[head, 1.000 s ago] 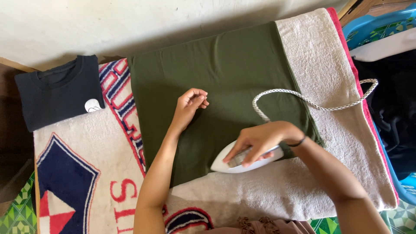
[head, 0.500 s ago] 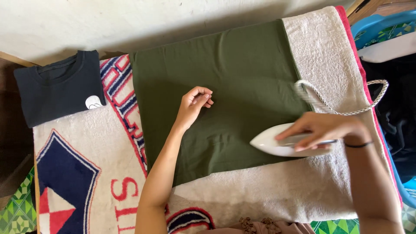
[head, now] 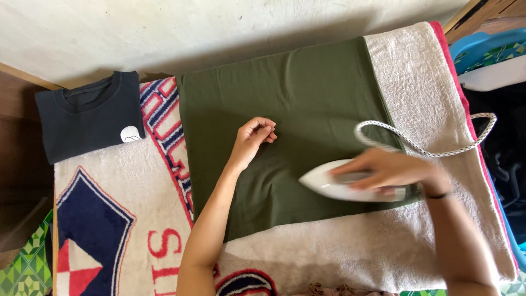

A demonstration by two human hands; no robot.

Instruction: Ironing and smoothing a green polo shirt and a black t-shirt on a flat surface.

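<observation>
Towel-padded surface (head: 383, 252) carries the olive garment (head: 290, 109), laid flat. My right hand (head: 392, 170), grip closed on the white iron (head: 339, 186), works the lower right edge; my left hand (head: 255, 137), loosely curled, steadies the middle. Most cloth looks smooth; the near strip appears left.

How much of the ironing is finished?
Looks done: a dark shirt lies folded at the far left of the patterned towel. In hand: the right hand grips the white iron on the green cloth, while the left hand rests on it. Left: dark clothes wait in the blue basket.
</observation>
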